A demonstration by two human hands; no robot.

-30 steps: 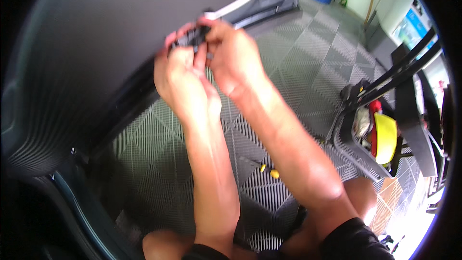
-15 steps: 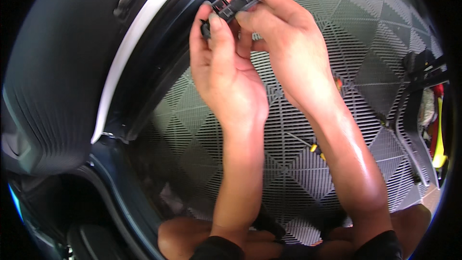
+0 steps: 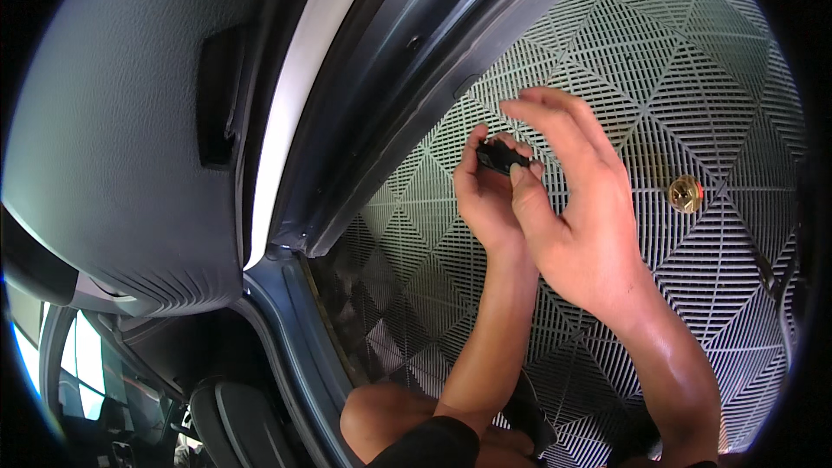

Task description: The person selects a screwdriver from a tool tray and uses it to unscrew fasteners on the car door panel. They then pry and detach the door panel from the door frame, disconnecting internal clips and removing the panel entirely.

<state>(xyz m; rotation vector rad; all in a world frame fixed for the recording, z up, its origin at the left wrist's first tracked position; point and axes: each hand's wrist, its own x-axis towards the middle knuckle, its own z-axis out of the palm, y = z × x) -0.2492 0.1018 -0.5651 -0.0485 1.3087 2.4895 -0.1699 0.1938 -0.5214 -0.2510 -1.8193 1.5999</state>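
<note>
A small black plastic part (image 3: 500, 157) lies in the fingers of my left hand (image 3: 496, 212), which is closed around it with the palm turned up. My right hand (image 3: 594, 221) is just to the right of it. Its thumb tip meets or nearly meets the part's right end; I cannot tell which. The other fingers of the right hand are stretched out and raised above the part, apart from it. My left fingers hide some of the part's outline.
An open car door with a dark grey panel (image 3: 147, 113) and a white edge strip (image 3: 299, 78) fills the left side. A small round dish (image 3: 685, 194) of gold-coloured bits stands right of my hands on the slatted floor tiles (image 3: 646, 61). Below left is the door sill (image 3: 316, 312).
The view has shifted, so more of the door shows. Both hands are now lower and further right in view. My right fingers have opened away from the black part, which stays in my left hand.
</note>
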